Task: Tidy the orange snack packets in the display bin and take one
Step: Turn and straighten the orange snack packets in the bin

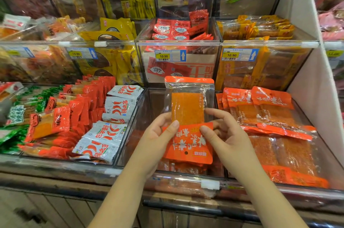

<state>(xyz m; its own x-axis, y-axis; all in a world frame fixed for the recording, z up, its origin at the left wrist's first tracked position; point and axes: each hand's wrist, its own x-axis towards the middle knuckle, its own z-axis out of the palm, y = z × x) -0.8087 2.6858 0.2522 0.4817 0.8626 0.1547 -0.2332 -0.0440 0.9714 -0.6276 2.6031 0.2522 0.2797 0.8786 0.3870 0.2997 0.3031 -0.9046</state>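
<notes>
L→R. Far L: green pkts (11, 134). Next, L bin (55, 162) w/ red pkts (81, 108) stood on edge in rows, and white chili pkts (111, 116) overlapping along its R side.

Your L hand (158, 134) was on the pkt (188, 116) at its lower L edge. Thumb lay flat on the front of the printed orange band w/ fingers behind, so a pinch, not a full wrap.

Pkt was upright over the centre bin (137, 116), above the stock in it. Print was upside down, hang hole at the bottom end, clear window w/ the orange slab facing you. Spare pkts (182, 168) lay flat on that bin's floor below, partly hidden by the held one. Behind the pkt's top edge was a 10.90 tag (170, 55) on the next tier up.

Your R hand (223, 138) had the same pkt at its lower R edge: thumb on front, index on the R edge, other fingers curled behind. Both hands gripped the pkt and nothing else.

R of that, the R bin (251, 186) held R-bin pkts (270, 112) of the same orange look. Some were propped at the back, others flat in front.
</notes>
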